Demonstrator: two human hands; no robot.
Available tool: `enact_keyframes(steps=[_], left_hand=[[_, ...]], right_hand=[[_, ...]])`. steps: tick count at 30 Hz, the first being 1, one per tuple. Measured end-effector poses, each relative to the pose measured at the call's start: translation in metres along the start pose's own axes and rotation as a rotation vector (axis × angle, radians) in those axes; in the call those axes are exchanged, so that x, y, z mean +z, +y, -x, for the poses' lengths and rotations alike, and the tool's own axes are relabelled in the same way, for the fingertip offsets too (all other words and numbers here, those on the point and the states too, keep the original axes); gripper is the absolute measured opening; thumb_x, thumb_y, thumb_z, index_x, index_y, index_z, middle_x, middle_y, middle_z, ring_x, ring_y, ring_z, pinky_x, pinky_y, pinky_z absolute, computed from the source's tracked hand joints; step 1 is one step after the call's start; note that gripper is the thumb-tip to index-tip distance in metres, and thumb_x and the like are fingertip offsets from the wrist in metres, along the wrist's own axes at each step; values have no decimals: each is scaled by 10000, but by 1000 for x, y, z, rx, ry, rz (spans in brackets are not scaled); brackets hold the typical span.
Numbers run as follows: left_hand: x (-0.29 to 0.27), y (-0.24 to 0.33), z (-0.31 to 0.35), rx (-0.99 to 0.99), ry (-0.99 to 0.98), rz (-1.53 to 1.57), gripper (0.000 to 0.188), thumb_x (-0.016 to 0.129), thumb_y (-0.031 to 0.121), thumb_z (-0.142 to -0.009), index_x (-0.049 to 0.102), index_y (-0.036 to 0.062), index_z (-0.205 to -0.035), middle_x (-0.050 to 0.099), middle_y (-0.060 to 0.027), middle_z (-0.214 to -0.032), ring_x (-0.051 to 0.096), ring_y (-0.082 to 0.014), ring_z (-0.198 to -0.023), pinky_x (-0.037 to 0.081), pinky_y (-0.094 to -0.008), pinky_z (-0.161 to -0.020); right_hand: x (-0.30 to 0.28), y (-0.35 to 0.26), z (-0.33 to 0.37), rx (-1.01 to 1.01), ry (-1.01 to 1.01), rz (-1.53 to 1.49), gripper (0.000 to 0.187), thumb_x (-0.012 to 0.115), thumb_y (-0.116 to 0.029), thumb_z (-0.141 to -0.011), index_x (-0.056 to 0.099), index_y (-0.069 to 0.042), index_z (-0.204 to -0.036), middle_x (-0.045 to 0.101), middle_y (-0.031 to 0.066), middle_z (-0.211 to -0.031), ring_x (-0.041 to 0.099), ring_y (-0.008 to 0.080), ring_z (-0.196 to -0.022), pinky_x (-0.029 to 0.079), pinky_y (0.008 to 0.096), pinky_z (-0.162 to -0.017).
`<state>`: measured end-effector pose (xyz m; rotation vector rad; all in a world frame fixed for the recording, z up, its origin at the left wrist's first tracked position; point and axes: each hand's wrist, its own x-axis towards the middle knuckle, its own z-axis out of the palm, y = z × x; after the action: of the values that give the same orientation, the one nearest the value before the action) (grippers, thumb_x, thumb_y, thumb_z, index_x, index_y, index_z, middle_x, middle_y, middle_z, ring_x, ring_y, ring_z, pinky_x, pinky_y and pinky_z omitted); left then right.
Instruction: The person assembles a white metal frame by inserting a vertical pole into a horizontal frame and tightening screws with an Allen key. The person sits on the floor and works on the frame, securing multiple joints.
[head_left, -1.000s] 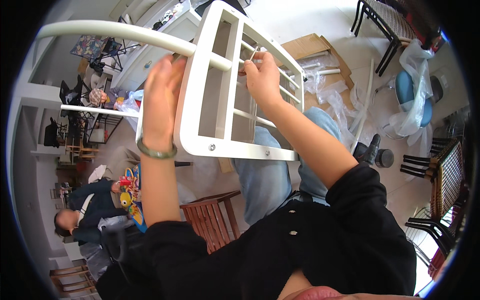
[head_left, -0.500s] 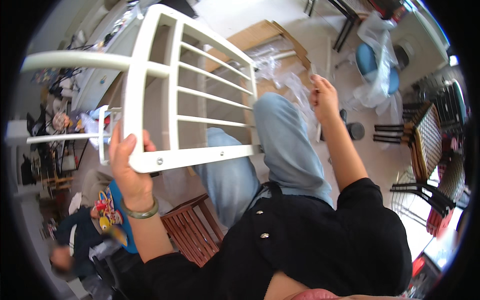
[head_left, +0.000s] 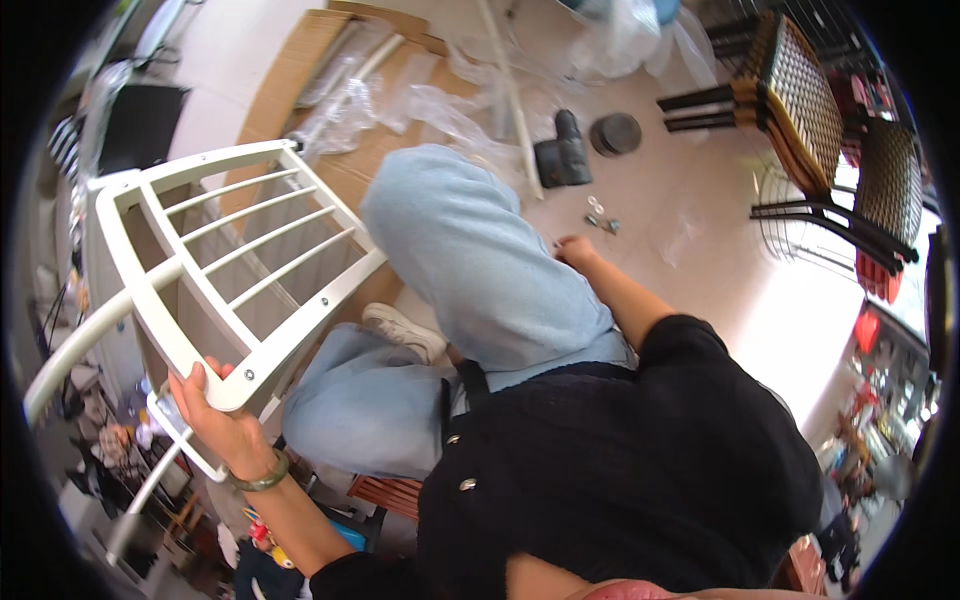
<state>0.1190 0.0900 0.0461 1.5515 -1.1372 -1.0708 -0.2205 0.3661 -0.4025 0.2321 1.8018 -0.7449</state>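
My left hand [head_left: 215,410] is closed round the near corner of a white metal frame [head_left: 290,337] with several thin crossbars and bolt heads along its near rail. A thick curved white tube [head_left: 75,350] runs out from the frame's left side. The frame is tilted in front of my left leg, with its far end beside my right knee. Low beside my right leg is my right hand [head_left: 574,252], fingers bent together and partly hidden; what they hold, if anything, is too small to make out. A few small metal fittings [head_left: 603,218] lie on the floor just past it.
Flattened cardboard [head_left: 270,95] with clear plastic wrap [head_left: 430,110] and white tubes covers the floor ahead. A long pale rod [head_left: 515,95], a black angular object [head_left: 566,155] and a black round object [head_left: 615,134] lie nearby. Stacked woven chairs [head_left: 790,100] stand at right.
My view has turned to the right and lower. The frame now sits further left and tilted, still in my left hand. My right hand has gone down from raised to near the floor.
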Motion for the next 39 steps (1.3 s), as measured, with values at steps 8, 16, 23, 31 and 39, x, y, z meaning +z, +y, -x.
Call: enact_keyframes(steps=[8, 16, 23, 31, 39], left_hand=[[120, -59, 44, -146, -189, -143, 239, 553, 61, -846, 468, 1, -1062, 551, -82, -816, 565, -184, -716, 508, -317, -702], [144, -59, 45, -132, -205, -186, 230, 541, 109, -855, 451, 26, -1050, 511, -73, -771, 525, -167, -724, 463, -340, -699], [155, -55, 57, -130, -80, -227, 202, 516, 123, -863, 440, 44, -1032, 496, -68, -773, 508, -160, -726, 437, -321, -701], [151, -59, 53, -149, -93, -203, 227, 512, 118, -854, 443, 44, -1057, 489, -59, -781, 488, -145, -704, 428, -305, -657], [152, -62, 53, -121, -94, -202, 226, 517, 120, -847, 454, 46, -1051, 482, -46, -760, 474, -139, -686, 424, -296, -657]], right_hand=[[9, 47, -100, -97, 112, 416, 249, 597, -40, -787, 665, -10, -1025, 686, 181, -794, 681, 284, -638, 534, 390, -545], [-20, 24, -38, -225, 741, 178, 239, 598, -123, -828, 594, -7, -1037, 654, 223, -933, 637, 376, -886, 504, 435, -759], [-79, 1, -57, -44, 760, 97, 385, 681, -244, -775, 576, 33, -1022, 643, 229, -1006, 626, 391, -934, 496, 432, -805], [-87, 17, -84, 80, 542, 155, 357, 639, -291, -787, 608, -4, -997, 661, 212, -1000, 635, 381, -931, 502, 426, -813], [-53, 5, -45, -212, 601, 407, 269, 575, -184, -827, 529, -64, -1064, 656, 233, -973, 651, 361, -898, 511, 450, -742]])
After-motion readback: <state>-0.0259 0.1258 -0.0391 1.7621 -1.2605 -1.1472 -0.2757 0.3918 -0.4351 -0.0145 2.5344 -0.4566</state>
